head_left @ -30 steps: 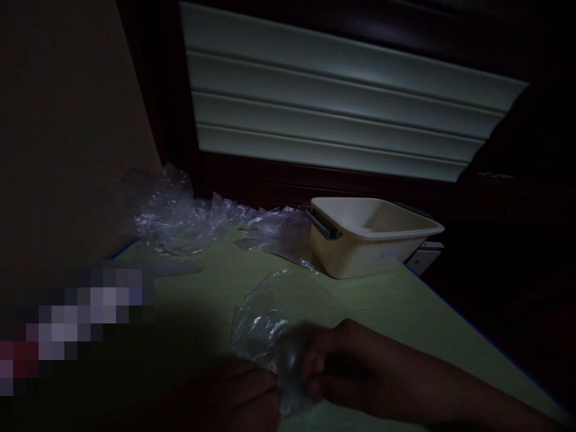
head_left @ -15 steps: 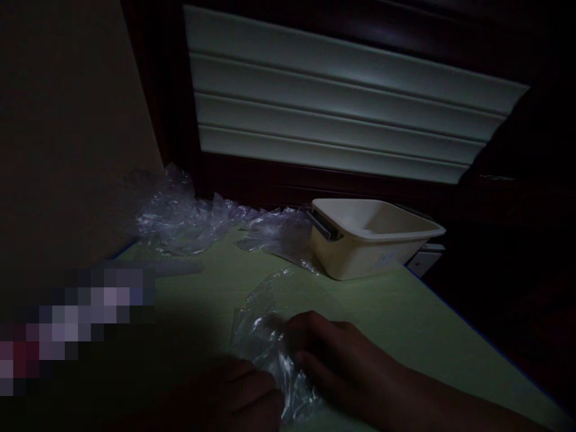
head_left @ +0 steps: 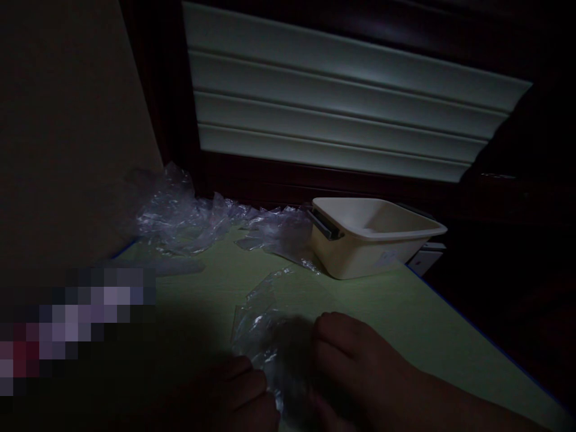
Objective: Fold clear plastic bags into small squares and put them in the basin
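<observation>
So we've got both hands at the near side of a pale green table (head_left: 216, 294), and it's pretty dark in here. The piece of clear plastic (head_left: 256, 330) we're working at lies crinkled on the near part of the table, its far end spread out and its near end between our hands. Our left hand (head_left: 245, 390) is at its left edge with the fingers curled in, but the tips are hidden, so we can't tell if they're pinching it. Our right hand (head_left: 355, 360) is on the right side, fingers bent down toward the plastic; it's too shadowy and blurry there to say whether they grip it or just touch. At the far left there's a heap of crumpled plastic (head_left: 175, 219), trailing right to a cream tub (head_left: 360, 258) with a dark handle (head_left: 324, 225) on its left end. The tub sits upright near the table's far right edge, and just beyond that edge we can see part of a white box (head_left: 425, 259). Behind everything is a slatted panel (head_left: 333, 108) in a dark frame.
</observation>
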Available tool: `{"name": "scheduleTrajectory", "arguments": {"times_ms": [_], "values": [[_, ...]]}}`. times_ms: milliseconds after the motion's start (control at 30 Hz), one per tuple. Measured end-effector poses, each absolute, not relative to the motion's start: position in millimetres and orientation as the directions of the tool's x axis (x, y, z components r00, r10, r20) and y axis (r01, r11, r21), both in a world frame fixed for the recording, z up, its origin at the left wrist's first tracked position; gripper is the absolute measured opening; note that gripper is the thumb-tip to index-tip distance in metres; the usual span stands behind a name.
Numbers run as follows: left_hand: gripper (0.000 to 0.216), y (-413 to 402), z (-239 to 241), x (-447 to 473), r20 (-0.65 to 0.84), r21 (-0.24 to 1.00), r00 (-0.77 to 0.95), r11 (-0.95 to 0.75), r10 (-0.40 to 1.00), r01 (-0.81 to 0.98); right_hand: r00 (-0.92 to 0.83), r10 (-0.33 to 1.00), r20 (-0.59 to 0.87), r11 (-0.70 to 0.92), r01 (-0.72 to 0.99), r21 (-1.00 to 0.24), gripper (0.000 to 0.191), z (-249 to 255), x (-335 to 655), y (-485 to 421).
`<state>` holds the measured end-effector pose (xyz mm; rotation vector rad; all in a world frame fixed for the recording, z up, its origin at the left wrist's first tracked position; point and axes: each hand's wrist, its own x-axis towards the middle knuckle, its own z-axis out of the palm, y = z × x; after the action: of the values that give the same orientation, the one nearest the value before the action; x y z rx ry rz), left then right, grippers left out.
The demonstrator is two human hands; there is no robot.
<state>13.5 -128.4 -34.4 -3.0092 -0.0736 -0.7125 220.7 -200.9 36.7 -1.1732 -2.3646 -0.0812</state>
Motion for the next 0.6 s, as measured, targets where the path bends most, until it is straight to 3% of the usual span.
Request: {"name": "scheduleTrajectory", "arguments": {"times_ms": [133, 367, 600], "values": [[0.017, -123, -42, 19, 0.417, 0.010, 0.908, -0.999, 0.046, 0.046, -0.595, 0.680, 0.429, 0.672, 0.739, -0.040, 0.009, 24, 217, -198], [0.011, -124, -40, 15, 0.430, 0.020, 0.901, -0.998, 0.060, 0.057, -0.553, 0.778, 0.299, 0.598, 0.798, -0.079, 0.011, 13, 215, -194], [0.018, -124, -40, 22, 0.463, 0.060, 0.875, -0.990, 0.143, 0.130, -0.573, 0.698, 0.430, 0.646, 0.762, -0.034, 0.019, 12, 214, -194]]}}
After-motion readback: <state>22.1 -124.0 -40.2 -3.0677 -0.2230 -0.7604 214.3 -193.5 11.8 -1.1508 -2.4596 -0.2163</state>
